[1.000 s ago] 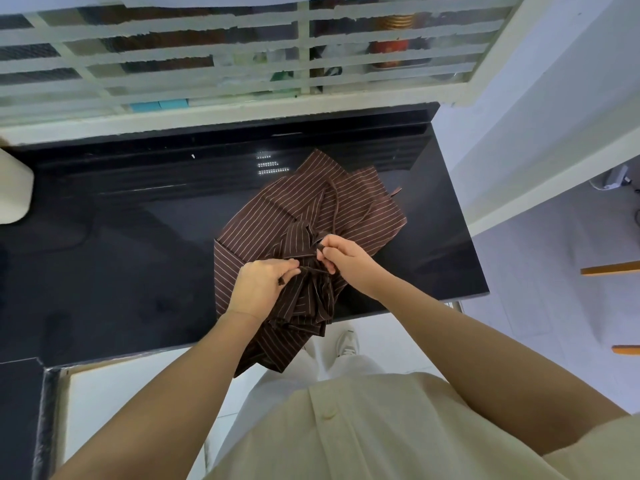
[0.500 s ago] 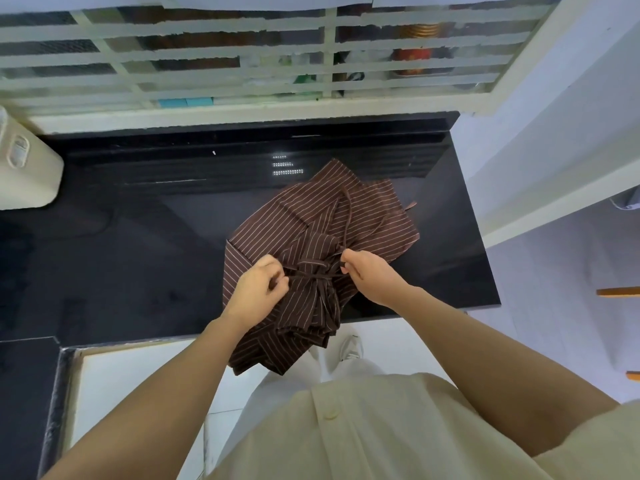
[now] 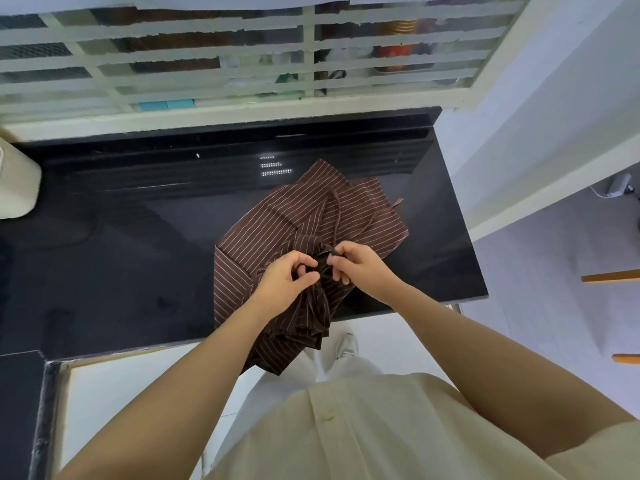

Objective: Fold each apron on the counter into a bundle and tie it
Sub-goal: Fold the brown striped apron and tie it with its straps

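At left edge of the frame, a cream container [image 3: 15, 181] on the black counter [image 3: 121, 258]. Left of centre, left hand [image 3: 284, 284] with fingers curled, pinching the dark tie [image 3: 325, 258] of the apron. In the centre, brown striped apron [image 3: 304, 216], bunched on the counter near its right end, lower folds hanging over the front edge. Just right, right hand [image 3: 362, 268] pinching the same tie, close beside the left hand. At right edge, two wooden bars [image 3: 611, 277].
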